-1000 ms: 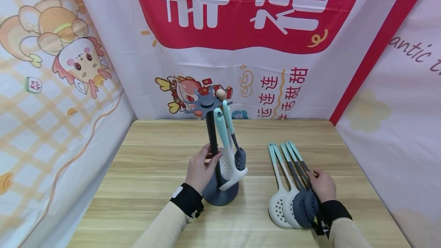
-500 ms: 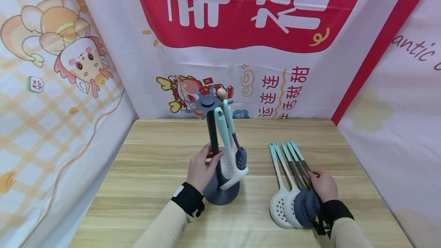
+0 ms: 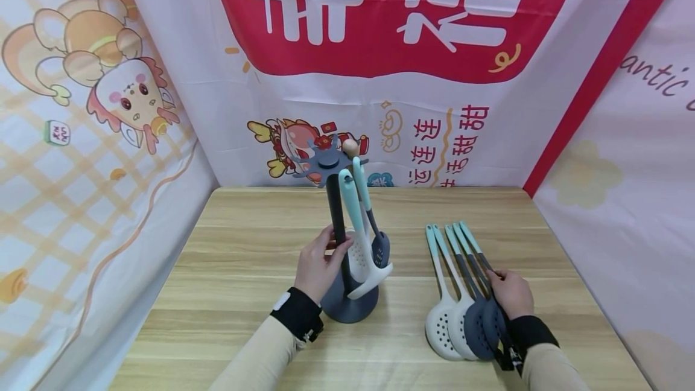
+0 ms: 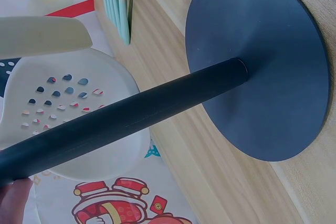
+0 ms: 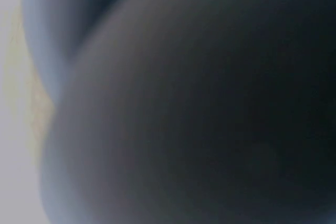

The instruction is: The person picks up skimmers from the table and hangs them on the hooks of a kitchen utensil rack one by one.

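In the head view my left hand (image 3: 317, 269) grips the black post of a utensil stand (image 3: 335, 207), its round base on the table. White and dark utensils with mint handles hang from the stand, including a white ladle (image 3: 374, 282) and a dark slotted spoon (image 3: 382, 250). The left wrist view shows the post rising from the base (image 4: 273, 72), with a white slotted head (image 4: 63, 95) behind it. My right hand (image 3: 513, 294) pinches the rightmost dark skimmer (image 3: 493, 323) by its handle, at the end of an overlapping row. Dark, blurred shapes fill the right wrist view.
Several white and dark skimmers (image 3: 441, 327) lie in that row, mint handles pointing toward the back. A wood-grain table (image 3: 233, 246) lies beneath everything. Printed cloth (image 3: 434, 29) hangs behind the table and along both sides. A round wooden handle end (image 3: 350, 148) shows beside the stand's top.
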Action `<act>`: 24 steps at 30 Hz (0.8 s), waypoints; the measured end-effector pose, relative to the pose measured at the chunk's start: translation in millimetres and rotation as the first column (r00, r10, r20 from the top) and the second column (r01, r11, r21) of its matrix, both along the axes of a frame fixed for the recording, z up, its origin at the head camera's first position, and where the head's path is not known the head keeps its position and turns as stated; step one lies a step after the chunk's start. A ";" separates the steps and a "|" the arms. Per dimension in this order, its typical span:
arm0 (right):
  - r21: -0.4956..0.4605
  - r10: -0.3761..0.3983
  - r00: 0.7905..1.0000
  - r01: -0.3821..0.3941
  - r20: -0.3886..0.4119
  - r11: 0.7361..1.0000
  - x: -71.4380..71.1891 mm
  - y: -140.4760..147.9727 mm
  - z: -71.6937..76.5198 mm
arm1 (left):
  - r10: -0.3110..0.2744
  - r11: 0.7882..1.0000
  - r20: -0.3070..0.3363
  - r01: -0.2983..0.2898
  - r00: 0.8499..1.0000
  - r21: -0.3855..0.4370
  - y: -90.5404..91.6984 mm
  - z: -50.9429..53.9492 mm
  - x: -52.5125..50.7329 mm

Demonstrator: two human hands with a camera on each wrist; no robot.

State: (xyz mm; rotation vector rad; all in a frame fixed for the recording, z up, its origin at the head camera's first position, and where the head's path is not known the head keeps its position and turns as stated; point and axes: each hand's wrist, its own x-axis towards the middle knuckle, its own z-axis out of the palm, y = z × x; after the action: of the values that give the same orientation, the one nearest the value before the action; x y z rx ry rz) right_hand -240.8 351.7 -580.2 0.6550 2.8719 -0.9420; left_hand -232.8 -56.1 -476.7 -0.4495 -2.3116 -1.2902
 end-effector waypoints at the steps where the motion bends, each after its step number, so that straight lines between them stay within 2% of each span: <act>1: -0.003 -0.004 1.000 0.004 0.001 1.000 0.1 -0.2 0.2 | 0.000 1.000 0.000 0.000 1.000 0.001 0.0 0.1 -0.1; 12: -0.007 -0.038 0.999 0.038 -0.010 0.999 1.5 -3.0 3.9 | -0.001 1.000 0.002 0.001 1.000 -0.001 -0.2 0.5 -0.9; 24: 0.048 -0.042 0.996 0.047 -0.082 0.998 8.1 -10.1 8.7 | 0.000 1.000 0.000 0.000 1.000 -0.004 0.0 -0.7 -0.1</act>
State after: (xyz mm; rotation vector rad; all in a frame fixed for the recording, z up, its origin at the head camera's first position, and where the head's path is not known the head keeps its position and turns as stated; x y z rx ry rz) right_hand -232.7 341.6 -571.5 0.7037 2.9729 -0.9262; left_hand -232.9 -56.0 -477.4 -0.4508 -2.3146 -1.2862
